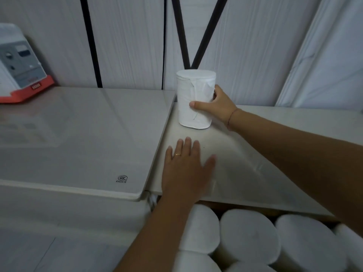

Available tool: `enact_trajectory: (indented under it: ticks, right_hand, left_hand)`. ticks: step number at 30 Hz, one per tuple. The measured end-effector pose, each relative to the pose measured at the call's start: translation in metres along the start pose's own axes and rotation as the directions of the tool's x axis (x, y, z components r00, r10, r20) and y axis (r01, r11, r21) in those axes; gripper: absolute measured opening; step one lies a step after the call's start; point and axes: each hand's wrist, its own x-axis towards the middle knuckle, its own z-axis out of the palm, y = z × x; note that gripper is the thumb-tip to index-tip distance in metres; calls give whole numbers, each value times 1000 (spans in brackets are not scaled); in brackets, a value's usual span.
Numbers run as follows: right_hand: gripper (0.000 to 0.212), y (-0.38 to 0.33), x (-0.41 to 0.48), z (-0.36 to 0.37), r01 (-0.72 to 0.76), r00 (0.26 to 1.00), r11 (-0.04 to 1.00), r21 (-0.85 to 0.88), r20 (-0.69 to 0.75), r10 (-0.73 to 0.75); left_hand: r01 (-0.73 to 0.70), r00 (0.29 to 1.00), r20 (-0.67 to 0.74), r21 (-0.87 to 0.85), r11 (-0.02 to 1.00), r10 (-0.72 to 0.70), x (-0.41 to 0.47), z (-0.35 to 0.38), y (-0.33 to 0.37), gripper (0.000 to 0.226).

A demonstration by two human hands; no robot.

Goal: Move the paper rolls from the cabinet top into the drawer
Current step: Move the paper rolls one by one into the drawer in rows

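White drawer rolls (249, 236) crowd 5 o'clock. The left hand (186, 169) lies flat on the cabinet top (255, 146). The right hand (214, 107) grips 1 upright roll (194, 99) at 12 o'clock. An appliance (19, 65) sits at 10.

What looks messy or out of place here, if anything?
Only one small thing: the paper roll that the right hand holds on the cabinet top has a loose, creased outer sheet near its top. It stands upright. The drawer rolls look tidy.
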Motion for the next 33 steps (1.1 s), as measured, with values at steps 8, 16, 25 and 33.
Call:
enact_trajectory:
  ticks: [8,16,25,33]
  right_hand:
    - [84,1,-148,-98,-74,996,989,128,67,66]
    - [91,-16,-322,-217,-191,971,979,66,157,179]
    - [91,-17,-440,-286,-287,954,951,118,125,272]
    - [54,-9,-462,-287,-373,841,836,403,-235,488]
  left_hand:
    - [56,997,53,-51,997,-54,-7,-11,7,71]
    - [4,979,120,-817,576,164,-93,-28,153,76]
    - [296,898,338,-938,180,283,-193,-33,309,68]
    - [390,882,433,-892,228,187,-222,-15,351,39]
